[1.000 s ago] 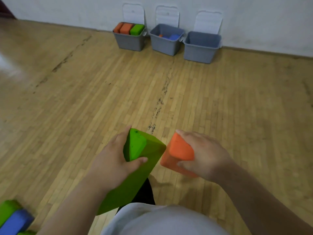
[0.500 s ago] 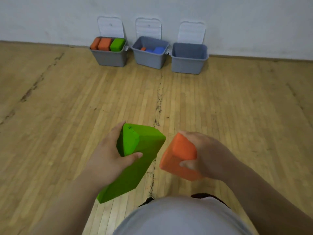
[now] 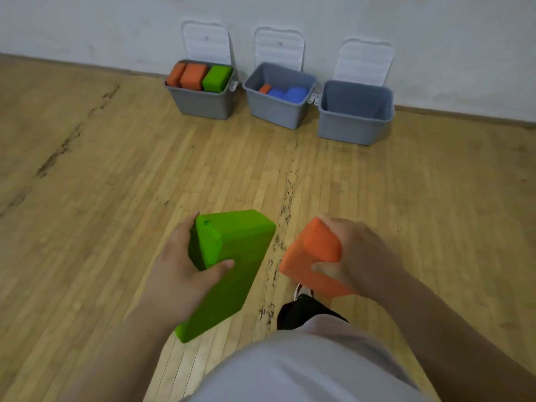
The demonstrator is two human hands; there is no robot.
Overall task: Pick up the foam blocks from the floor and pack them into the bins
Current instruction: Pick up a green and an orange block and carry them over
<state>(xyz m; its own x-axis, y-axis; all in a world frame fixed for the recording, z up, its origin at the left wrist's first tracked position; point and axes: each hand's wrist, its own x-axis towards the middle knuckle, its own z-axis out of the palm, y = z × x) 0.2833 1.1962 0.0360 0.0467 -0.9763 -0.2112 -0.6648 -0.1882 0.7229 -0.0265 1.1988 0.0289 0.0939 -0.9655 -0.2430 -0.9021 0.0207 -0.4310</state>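
Floor (image 3: pixel 116 198): worn wooden strips running up to a pale wall (image 3: pixel 87 24).
Shirt (image 3: pixel 290 372): grey, filling the bottom edge of the view.
Right bin (image 3: pixel 353 126): grey tub at the foot of the wall, with a white lid (image 3: pixel 364 62) standing open behind it.
Middle bin (image 3: pixel 275 111): same grey tub, just beside the right bin; blue blocks (image 3: pixel 290 94) and a small orange piece (image 3: pixel 264 88) lie low inside.
Left bin (image 3: pixel 203 104): two orange stored blocks (image 3: pixel 193 76) and a green stored block (image 3: pixel 217 78) stand side by side, their tops above the rim.
Green block (image 3: pixel 232 256): long and tilted, in the air over the floor, well apart from the bins.
Orange block (image 3: pixel 310 256): shorter and tilted, in the air near the green block, not touching it.
Left hand (image 3: pixel 179 274): grips the upper end of the green block, thumb across its near face, fingers round the far side.
Right hand (image 3: pixel 359 256): wraps the top corner of the orange block, thumb pressed on its near face.
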